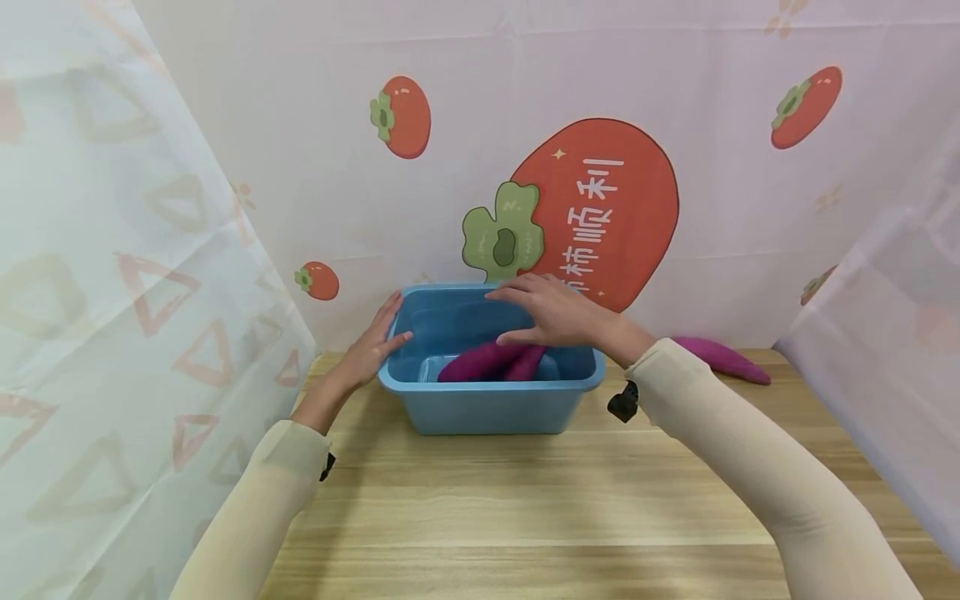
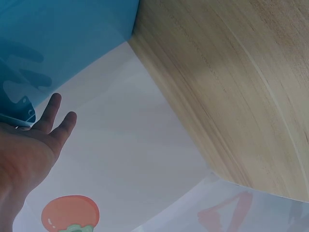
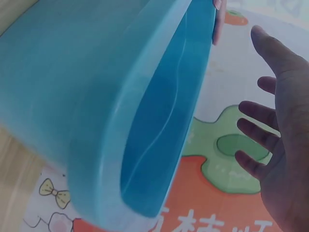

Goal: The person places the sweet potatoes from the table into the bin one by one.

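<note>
A blue plastic bin (image 1: 491, 408) stands on the table, two purple sweet potatoes (image 1: 480, 362) lying inside it. At the bin's left rim is my left hand (image 1: 367, 352), its thumb reaching over the edge and its fingers extended along the outer side. Two straight, spread fingers (image 2: 62, 126) show in the left wrist view; the bin hides the others. My right hand (image 1: 553, 310) hovers over the right part of the bin, holding nothing. The right wrist view shows its fingers spread and apart from the bin.
Another purple sweet potato (image 1: 723, 360) lies on the wooden table (image 1: 480, 508) to the right, partly behind my right arm. A printed cloth (image 1: 315, 167) with persimmon pictures rises right behind the bin, and cloth walls (image 1: 142, 333) close off both sides.
</note>
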A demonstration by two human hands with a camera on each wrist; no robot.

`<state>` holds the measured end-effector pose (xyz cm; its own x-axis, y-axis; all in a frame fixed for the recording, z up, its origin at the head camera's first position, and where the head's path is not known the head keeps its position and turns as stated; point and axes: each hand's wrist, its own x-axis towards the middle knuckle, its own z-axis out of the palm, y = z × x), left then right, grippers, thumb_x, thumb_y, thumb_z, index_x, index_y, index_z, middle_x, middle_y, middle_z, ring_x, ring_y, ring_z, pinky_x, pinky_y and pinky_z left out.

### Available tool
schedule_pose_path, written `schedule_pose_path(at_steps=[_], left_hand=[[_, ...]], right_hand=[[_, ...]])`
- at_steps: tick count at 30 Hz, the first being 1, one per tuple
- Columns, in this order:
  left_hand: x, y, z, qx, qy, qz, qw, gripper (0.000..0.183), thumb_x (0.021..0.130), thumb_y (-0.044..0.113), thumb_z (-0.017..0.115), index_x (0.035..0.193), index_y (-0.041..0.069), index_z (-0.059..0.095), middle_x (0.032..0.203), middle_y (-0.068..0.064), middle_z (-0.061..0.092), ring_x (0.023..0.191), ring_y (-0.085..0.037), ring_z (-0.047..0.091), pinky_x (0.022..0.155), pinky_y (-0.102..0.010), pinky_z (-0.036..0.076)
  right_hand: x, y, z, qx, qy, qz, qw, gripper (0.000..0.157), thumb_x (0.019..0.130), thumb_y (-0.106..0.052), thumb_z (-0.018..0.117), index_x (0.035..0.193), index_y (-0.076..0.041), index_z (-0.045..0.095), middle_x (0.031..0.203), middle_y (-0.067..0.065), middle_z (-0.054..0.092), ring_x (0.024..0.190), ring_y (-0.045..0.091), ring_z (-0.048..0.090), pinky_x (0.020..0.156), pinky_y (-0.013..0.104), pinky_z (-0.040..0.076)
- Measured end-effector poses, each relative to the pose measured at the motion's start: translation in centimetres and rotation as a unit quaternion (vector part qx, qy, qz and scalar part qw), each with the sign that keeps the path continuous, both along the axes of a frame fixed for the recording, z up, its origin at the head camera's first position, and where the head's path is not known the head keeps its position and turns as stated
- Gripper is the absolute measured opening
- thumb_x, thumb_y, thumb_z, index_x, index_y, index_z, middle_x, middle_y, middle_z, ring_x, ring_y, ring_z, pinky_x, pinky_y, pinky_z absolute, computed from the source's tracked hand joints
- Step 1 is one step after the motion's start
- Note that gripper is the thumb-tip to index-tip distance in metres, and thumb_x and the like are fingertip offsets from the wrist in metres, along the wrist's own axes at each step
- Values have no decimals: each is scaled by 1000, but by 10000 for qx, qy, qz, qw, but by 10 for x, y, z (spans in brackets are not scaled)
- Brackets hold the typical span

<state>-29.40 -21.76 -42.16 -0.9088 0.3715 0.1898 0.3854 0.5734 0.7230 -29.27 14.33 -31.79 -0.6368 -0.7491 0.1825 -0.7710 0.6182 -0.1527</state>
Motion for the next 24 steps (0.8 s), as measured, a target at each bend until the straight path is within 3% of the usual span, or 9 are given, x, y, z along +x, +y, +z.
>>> schedule_pose_path(at_steps=[5, 10, 24], left_hand=[[0, 0, 1, -15, -1, -44, 10000, 77, 109, 31, 47, 172, 12, 7, 180, -6, -1, 164, -38, 2, 122, -77, 11], [0, 0, 2, -80, 6, -75, 9999, 76, 110, 29, 46, 171, 11, 6, 180, -8, -1, 164, -38, 1, 123, -77, 8], [-4, -3, 3, -600, -3, 30, 9982, 75, 112, 39, 43, 172, 14, 5, 180, -5, -2, 165, -37, 2, 122, -78, 10]], right_hand=[[2, 10, 1, -27, -23, -210, 9998, 77, 94, -59, 74, 156, -20, 54, 155, 12, 54, 146, 34, 47, 120, 63, 35], [2, 18, 2, -101, 15, -354, 9993, 78, 93, -57, 76, 156, -18, 54, 154, 12, 56, 145, 34, 48, 118, 62, 39], [-1, 36, 2, -155, 71, -570, 9982, 81, 92, -53, 78, 157, -13, 52, 154, 15, 56, 145, 38, 48, 120, 65, 36]])
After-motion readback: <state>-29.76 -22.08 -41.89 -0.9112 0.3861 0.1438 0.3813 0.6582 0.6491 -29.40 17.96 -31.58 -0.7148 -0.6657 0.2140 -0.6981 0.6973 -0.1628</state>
